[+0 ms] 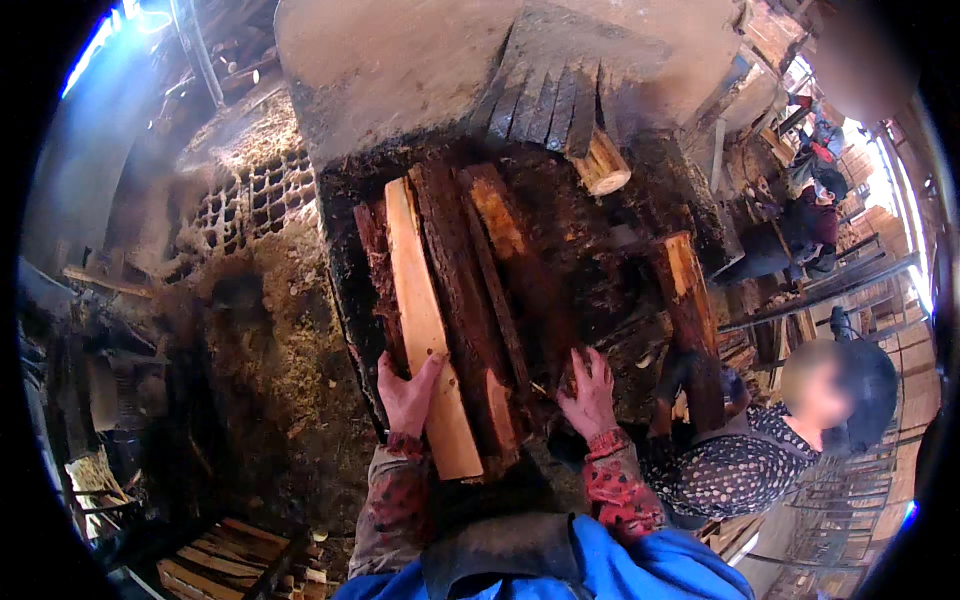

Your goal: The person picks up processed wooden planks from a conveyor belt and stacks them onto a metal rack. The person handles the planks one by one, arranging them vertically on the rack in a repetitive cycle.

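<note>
Several bark-edged wood slabs lie side by side on a dark machine bed in front of me. A pale sawn plank [420,310] sits among them, its near end toward my body. My left hand [406,398] is at the plank's left edge, thumb on its face and fingers spread apart from the thumb. Right of the slabs, my right hand [590,395] is raised with fingers apart and nothing visible in it. It is nearest a dark bark slab [460,270] and a thin dark strip [495,285]. A short, orange-faced slab [495,210] lies beyond.
A co-worker in a dotted top [730,460] stands close on my right, dark-gloved hands at an upright slab [690,310]. Rubber-like flaps [550,100] hang at the far end over a round log [603,168]. Sawdust [290,320] covers the left side; stacked boards [220,560] lie lower left.
</note>
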Motion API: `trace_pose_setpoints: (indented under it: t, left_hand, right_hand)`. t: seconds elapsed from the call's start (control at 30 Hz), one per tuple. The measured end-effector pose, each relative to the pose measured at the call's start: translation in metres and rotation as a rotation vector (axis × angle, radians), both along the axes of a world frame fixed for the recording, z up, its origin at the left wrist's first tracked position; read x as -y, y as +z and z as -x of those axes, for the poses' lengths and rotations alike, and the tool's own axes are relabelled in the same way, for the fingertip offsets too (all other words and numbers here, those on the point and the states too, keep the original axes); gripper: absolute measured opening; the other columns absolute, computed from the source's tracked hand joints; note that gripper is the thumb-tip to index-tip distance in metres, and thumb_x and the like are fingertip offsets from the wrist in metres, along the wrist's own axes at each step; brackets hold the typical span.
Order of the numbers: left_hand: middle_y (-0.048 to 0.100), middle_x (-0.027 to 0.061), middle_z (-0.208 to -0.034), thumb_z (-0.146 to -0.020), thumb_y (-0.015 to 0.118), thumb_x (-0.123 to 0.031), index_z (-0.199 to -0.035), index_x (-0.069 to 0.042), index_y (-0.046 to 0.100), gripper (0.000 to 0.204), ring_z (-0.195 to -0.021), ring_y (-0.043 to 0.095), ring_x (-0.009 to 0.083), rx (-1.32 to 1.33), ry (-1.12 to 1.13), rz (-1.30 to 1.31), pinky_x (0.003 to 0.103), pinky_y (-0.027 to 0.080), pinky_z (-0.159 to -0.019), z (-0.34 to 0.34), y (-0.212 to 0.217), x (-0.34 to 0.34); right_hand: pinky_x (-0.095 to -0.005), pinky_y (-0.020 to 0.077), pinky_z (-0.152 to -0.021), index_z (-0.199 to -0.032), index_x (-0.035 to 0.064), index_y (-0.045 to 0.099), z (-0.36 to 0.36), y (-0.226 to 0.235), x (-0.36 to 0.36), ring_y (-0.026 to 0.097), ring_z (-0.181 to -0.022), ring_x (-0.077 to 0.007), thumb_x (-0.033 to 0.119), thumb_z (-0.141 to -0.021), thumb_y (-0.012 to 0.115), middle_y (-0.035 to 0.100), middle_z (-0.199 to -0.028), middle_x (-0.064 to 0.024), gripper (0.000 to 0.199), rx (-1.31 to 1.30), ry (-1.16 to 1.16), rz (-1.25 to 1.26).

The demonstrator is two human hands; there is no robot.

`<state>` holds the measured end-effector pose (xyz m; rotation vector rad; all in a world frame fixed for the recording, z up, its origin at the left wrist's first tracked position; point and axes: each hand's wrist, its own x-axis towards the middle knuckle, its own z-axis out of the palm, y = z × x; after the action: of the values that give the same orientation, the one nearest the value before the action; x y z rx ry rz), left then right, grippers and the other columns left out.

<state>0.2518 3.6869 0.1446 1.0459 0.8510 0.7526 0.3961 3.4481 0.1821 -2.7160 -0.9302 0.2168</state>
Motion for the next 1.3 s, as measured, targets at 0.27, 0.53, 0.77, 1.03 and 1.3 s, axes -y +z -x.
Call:
trace_pose_setpoints:
  t: [0.27,0.53,0.77,1.03,1.3]
  left_hand:
    - [0.063,0.0105,-0.107,-0.077,0.079,-0.011,-0.117,0.006,0.048,0.054,-0.093,0.060,0.0159,-0.065,-0.024,-0.043,0.028,0.049,-0.082,-0.001,-0.004,-0.005]
    - [0.062,0.0120,-0.108,-0.076,0.078,-0.014,-0.116,0.008,0.048,0.055,-0.094,0.060,0.0164,-0.092,-0.025,-0.073,0.029,0.049,-0.083,0.000,-0.005,-0.002]
    - [0.061,0.0135,-0.110,-0.076,0.079,-0.016,-0.121,0.011,0.044,0.063,-0.096,0.059,0.0169,-0.199,-0.003,-0.097,0.029,0.048,-0.086,0.001,-0.018,-0.003]
    - [0.061,0.0119,-0.109,-0.077,0.079,-0.015,-0.123,0.010,0.043,0.063,-0.095,0.058,0.0155,-0.126,-0.003,-0.121,0.028,0.047,-0.085,0.011,-0.033,-0.008]
    - [0.062,0.0091,-0.106,-0.078,0.076,-0.010,-0.115,0.004,0.050,0.047,-0.092,0.059,0.0150,-0.051,-0.029,-0.093,0.027,0.048,-0.083,-0.009,0.000,0.005]
  right_hand:
    - [-0.0541,0.0419,-0.097,-0.149,0.0154,0.020,-0.013,-0.017,0.009,0.037,-0.126,-0.0479,0.021,-0.075,0.076,0.036,-0.140,-0.0257,0.093,-0.371,-0.023,-0.162]
    - [-0.0363,0.0459,-0.094,-0.137,-0.0045,0.040,0.018,0.020,-0.012,0.052,-0.116,-0.0259,0.024,-0.074,0.075,0.050,-0.128,-0.0213,0.078,-0.652,-0.142,-0.707]
    - [-0.0391,0.0440,-0.095,-0.133,-0.0050,0.042,0.060,0.043,-0.043,0.055,-0.107,-0.0362,0.022,-0.071,0.076,0.053,-0.117,-0.0230,0.076,-0.289,0.051,-0.598]
    - [-0.0398,0.0496,-0.084,-0.107,-0.0008,0.061,0.019,0.019,-0.051,0.060,-0.094,-0.0341,0.026,-0.077,0.072,0.060,-0.103,-0.0179,0.042,-0.064,0.271,-0.565]
    - [-0.0434,0.0436,-0.092,-0.108,-0.0030,0.061,-0.266,0.048,-0.005,0.053,-0.108,-0.0385,0.036,-0.072,0.072,0.057,-0.115,-0.0234,0.054,0.602,-0.238,-0.274]
